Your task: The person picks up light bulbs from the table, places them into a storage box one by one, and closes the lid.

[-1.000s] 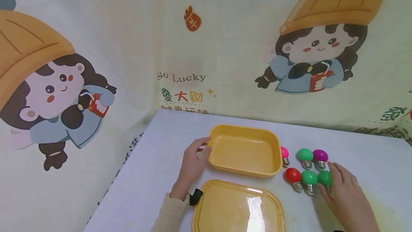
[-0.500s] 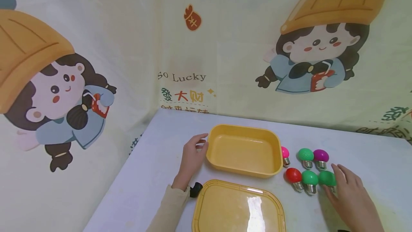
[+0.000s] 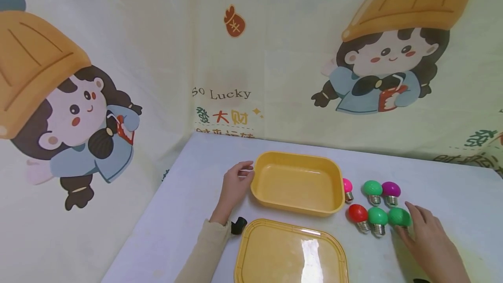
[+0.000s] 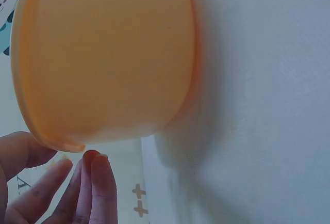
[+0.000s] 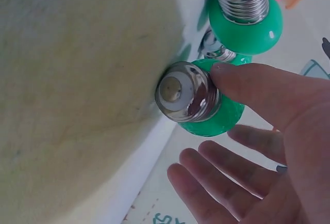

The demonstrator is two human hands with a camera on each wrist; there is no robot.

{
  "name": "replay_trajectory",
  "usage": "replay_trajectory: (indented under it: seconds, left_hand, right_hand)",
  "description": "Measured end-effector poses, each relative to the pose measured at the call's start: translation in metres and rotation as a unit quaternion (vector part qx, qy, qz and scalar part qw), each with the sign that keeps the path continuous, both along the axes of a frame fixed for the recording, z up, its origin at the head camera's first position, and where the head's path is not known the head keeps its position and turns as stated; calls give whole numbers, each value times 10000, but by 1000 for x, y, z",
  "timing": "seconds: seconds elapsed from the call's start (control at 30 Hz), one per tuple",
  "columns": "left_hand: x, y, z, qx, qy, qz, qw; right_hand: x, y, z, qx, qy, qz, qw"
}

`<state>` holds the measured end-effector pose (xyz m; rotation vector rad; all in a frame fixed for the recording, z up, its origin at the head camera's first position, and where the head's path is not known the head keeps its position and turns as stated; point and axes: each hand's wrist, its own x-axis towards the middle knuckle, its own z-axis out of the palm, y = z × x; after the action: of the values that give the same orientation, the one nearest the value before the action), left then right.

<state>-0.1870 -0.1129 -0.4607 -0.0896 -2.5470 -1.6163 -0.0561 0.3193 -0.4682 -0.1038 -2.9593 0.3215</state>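
Note:
At the right of the table, my right hand (image 3: pixel 430 235) pinches a green light bulb (image 3: pixel 399 216) between thumb and index finger. In the right wrist view this bulb's metal screw base (image 5: pixel 188 92) faces the camera, with the thumb against its side and the other fingers stretched out below. In the head view the thumb hides the base. My left hand (image 3: pixel 235 183) is at the left end of a yellow plastic box (image 3: pixel 296 207), its fingers loosely bent. In the left wrist view the thumb and fingertips are right at the box's rim (image 4: pixel 62 145), not wrapped round it.
Left of the held bulb lie another green bulb (image 3: pixel 378 216) and a red bulb (image 3: pixel 358 213). Behind them are a green bulb (image 3: pixel 372 187), a purple bulb (image 3: pixel 391 189) and a pink bulb (image 3: pixel 347 185) beside the box. A yellow lid (image 3: pixel 283 252) lies in front. Printed cloth hangs behind the table.
My left fingers have come off the box's rim to just beside it, and the box has shifted slightly left. The right hand and its green bulb have moved slightly right, the bulb turning.

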Motion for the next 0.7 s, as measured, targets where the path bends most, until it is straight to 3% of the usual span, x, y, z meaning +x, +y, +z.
replay_trajectory:
  seconds: [0.17,0.33,0.7]
  left_hand:
    - [-3,-2,-1,73,-187,-21,9998]
    - [-3,-4,-3,447,-501,-25,9977]
    - [-3,-6,-6,1292,-908,-257,9871]
  right_hand:
    - [-3,1,0,-90,-306,14,9995]
    - [-6,1,0,-162,-448,16,9989]
    - [-5,1,-4,-339,-231,-188,9990]
